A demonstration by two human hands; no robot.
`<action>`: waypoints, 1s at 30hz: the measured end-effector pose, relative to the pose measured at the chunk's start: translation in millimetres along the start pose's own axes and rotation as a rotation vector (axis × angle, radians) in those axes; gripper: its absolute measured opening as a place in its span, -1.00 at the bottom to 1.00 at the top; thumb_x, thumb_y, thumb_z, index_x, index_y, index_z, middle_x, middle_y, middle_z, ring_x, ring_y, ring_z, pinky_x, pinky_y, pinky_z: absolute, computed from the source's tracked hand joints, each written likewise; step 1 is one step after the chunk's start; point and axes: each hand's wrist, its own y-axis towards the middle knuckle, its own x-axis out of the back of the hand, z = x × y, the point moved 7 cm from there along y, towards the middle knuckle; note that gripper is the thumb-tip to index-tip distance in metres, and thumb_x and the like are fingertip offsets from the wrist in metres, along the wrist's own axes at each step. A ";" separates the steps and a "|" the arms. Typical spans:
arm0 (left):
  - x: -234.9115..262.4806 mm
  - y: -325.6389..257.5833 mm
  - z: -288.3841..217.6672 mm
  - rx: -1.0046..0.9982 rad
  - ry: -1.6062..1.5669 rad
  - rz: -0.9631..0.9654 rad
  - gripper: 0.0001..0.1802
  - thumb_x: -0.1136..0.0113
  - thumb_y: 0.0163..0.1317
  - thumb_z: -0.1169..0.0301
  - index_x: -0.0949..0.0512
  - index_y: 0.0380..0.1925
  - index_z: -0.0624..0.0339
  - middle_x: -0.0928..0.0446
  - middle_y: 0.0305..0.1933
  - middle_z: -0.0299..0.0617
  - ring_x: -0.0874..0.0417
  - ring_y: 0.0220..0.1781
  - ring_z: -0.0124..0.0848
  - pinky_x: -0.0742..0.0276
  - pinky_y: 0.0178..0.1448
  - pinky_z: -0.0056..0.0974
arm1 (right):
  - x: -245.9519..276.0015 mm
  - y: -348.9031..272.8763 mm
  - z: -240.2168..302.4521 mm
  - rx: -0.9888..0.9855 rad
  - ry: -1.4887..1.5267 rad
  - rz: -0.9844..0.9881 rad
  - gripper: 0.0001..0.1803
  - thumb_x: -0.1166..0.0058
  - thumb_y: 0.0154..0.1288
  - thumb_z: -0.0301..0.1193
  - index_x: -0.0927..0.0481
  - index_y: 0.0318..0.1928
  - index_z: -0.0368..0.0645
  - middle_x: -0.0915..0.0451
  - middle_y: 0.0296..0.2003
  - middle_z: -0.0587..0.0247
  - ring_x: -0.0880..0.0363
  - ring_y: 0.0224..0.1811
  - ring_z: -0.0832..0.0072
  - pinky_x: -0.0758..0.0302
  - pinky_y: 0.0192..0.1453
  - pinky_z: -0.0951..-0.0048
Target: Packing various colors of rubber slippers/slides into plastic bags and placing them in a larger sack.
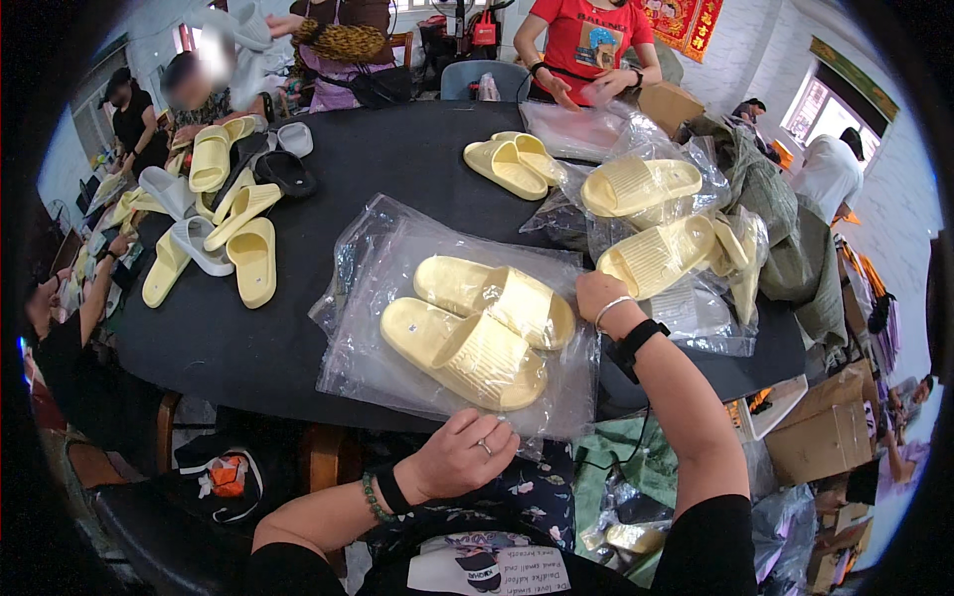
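Note:
A pair of pale yellow slippers [467, 358] lies side by side in a clear plastic bag [571, 392], on top of more flat clear bags. My left hand [462, 455] is closed at the near edge of the bag, its fingertips curled against the plastic. At the bag's right side, my right hand [604, 296] is closed on the plastic edge, just beside the toe of the farther slipper. Bagged yellow slippers [651, 256] are stacked directly beyond my right hand.
Loose yellow, grey and black slippers [253, 260] are heaped on the left of the dark table [298, 358]. Another yellow pair [509, 167] sits at the far side. Other people, including one in a red shirt [596, 35], work around it. Cardboard boxes [820, 427] stand right.

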 end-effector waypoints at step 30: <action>-2.3 -8.8 -1.4 -0.061 -0.133 -0.016 -0.64 -0.20 0.01 0.47 -0.66 -0.12 0.26 -0.48 -0.36 -0.30 -0.51 -0.29 -0.38 -0.46 -0.05 -0.24 | -12.5 -0.9 -7.8 0.128 0.089 0.067 -0.75 -0.01 0.18 -0.45 -0.69 -0.23 -0.29 -0.69 -0.20 -0.14 -0.68 -0.10 -0.03 -0.62 -0.02 0.11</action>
